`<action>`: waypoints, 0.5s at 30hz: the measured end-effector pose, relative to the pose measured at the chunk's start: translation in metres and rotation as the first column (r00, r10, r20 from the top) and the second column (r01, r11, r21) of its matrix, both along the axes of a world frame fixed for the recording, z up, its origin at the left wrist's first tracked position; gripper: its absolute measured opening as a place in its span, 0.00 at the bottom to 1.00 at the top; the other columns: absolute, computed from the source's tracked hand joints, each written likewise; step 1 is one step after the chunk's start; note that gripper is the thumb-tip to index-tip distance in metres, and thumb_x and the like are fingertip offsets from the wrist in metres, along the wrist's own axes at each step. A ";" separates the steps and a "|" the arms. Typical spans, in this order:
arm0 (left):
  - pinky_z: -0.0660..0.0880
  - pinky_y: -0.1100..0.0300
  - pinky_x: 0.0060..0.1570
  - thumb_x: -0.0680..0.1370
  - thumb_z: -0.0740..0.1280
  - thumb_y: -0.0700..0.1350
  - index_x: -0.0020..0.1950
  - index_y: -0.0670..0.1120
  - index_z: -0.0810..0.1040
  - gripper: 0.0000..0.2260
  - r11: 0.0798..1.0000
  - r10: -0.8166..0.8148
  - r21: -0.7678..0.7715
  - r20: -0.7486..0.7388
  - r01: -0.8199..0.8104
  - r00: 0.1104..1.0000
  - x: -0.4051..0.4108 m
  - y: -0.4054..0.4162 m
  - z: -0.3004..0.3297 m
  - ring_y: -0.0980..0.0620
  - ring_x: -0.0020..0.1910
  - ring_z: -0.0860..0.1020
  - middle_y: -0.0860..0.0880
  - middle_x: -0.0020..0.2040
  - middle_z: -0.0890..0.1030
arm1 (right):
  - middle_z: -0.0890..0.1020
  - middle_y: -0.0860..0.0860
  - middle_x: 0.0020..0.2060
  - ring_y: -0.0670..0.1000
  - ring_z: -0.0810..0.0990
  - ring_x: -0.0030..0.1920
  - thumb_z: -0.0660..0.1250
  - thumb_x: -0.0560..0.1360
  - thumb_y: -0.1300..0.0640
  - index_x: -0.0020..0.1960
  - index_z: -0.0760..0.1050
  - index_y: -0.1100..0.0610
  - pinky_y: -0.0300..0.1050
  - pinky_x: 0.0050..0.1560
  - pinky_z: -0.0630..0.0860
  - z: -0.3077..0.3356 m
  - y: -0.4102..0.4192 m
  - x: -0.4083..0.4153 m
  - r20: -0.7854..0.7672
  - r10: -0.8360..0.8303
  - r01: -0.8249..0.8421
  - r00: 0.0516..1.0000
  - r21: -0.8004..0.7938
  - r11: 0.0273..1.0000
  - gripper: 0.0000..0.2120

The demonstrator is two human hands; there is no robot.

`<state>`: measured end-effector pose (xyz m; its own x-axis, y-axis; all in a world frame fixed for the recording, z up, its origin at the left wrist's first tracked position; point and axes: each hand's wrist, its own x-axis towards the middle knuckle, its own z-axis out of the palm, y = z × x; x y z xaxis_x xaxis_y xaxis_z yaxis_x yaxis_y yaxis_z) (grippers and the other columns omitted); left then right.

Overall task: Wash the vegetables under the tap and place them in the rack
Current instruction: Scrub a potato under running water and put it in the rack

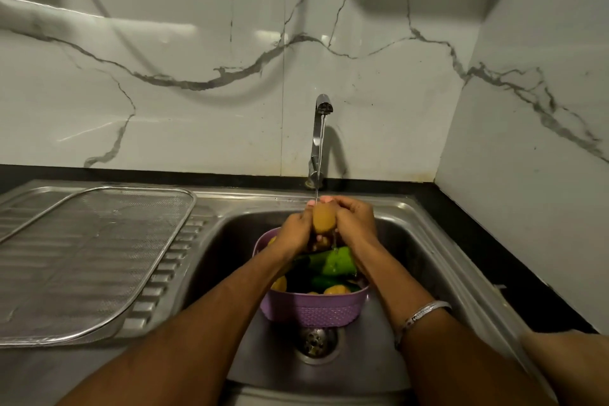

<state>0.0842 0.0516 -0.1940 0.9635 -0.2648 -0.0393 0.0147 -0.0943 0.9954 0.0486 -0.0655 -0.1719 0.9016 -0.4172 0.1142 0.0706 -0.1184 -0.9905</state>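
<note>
Both hands (324, 224) grip potato (323, 219) upright, long axis vertical, under tap (319, 138).

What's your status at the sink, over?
Left hand and right hand both grip a potato under the tap stream. Mesh rack on the drainboard holds nothing. Purple basket sits below, nothing blocking.
</note>
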 end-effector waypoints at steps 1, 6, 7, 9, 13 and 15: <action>0.79 0.62 0.32 0.86 0.51 0.58 0.55 0.41 0.80 0.25 0.999 0.015 -0.047 -0.069 -0.019 0.998 -0.002 0.000 0.003 0.53 0.30 0.79 0.44 0.37 0.80 | 0.85 0.50 0.53 0.53 0.83 0.55 0.68 0.81 0.57 0.58 0.84 0.49 0.51 0.54 0.83 0.001 0.003 -0.001 0.020 0.050 -0.048 0.999 -0.097 0.994 0.09; 0.81 0.56 0.38 0.86 0.50 0.57 0.56 0.41 0.79 0.25 0.982 0.089 -0.154 -0.152 -0.112 0.984 -0.012 0.000 0.012 0.50 0.38 0.82 0.43 0.39 0.82 | 0.82 0.51 0.53 0.51 0.82 0.52 0.61 0.84 0.49 0.64 0.74 0.49 0.52 0.53 0.81 -0.002 0.014 0.003 0.017 0.139 -0.104 0.990 -0.577 0.810 0.11; 0.82 0.53 0.44 0.87 0.51 0.56 0.57 0.42 0.79 0.23 0.981 0.102 -0.154 -0.118 -0.120 0.988 -0.015 -0.003 0.012 0.48 0.45 0.83 0.42 0.46 0.83 | 0.81 0.51 0.51 0.51 0.81 0.50 0.59 0.84 0.48 0.62 0.73 0.51 0.51 0.51 0.81 -0.001 0.016 0.005 0.043 0.104 -0.055 0.994 -0.623 0.780 0.11; 0.81 0.48 0.54 0.86 0.51 0.57 0.55 0.47 0.79 0.21 0.979 0.143 -0.148 -0.011 -0.143 0.990 -0.018 -0.010 0.012 0.47 0.52 0.83 0.43 0.51 0.83 | 0.80 0.51 0.46 0.49 0.79 0.45 0.55 0.86 0.47 0.57 0.72 0.52 0.44 0.44 0.75 0.002 0.021 0.010 0.083 0.021 0.040 0.996 -0.667 0.744 0.11; 0.78 0.51 0.51 0.86 0.50 0.56 0.52 0.49 0.75 0.18 0.962 0.260 -0.017 0.354 -0.272 0.898 -0.013 -0.005 0.009 0.52 0.47 0.79 0.48 0.46 0.80 | 0.78 0.50 0.37 0.49 0.78 0.39 0.49 0.86 0.45 0.45 0.75 0.54 0.45 0.39 0.68 0.009 0.026 0.015 0.066 -0.083 0.106 0.994 -0.669 0.736 0.22; 0.73 0.58 0.45 0.87 0.51 0.55 0.50 0.51 0.73 0.15 0.956 0.183 0.102 0.528 -0.276 0.829 -0.010 0.006 0.006 0.55 0.43 0.76 0.51 0.44 0.78 | 0.78 0.52 0.34 0.51 0.77 0.35 0.49 0.86 0.45 0.41 0.76 0.56 0.44 0.37 0.71 0.012 0.027 0.016 -0.084 -0.081 0.029 0.993 -0.492 0.870 0.25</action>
